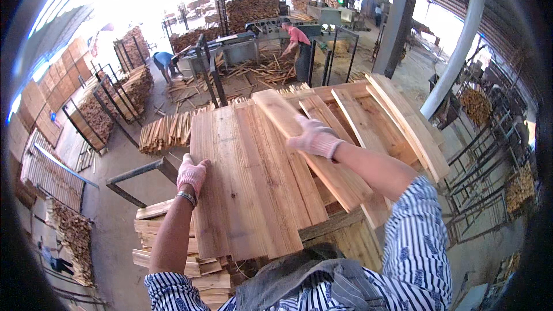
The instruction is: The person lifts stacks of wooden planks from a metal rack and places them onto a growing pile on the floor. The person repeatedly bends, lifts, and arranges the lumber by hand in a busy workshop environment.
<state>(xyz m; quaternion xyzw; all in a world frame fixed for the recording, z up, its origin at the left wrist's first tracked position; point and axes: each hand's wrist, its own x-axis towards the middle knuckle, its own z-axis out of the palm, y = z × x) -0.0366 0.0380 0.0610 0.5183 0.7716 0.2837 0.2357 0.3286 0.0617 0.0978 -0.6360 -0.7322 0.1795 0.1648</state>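
Observation:
Several wooden boards lie side by side in front of me, edges together, grain running away from me. My left hand, in a pale pink knit glove, is closed at the left edge of this row, its thumb over the outermost board. A separate plank lies at a slant over the right side of the row. My right hand, gloved alike, grips that plank from above around its middle. Further right, loose planks lie apart at angles, with a thicker pair at the outer side.
Short boards are stacked below my left forearm. A black metal frame stands left of the boards. Wood strips lie beyond. Two people bend over scattered wood further off. Metal racks stand at right.

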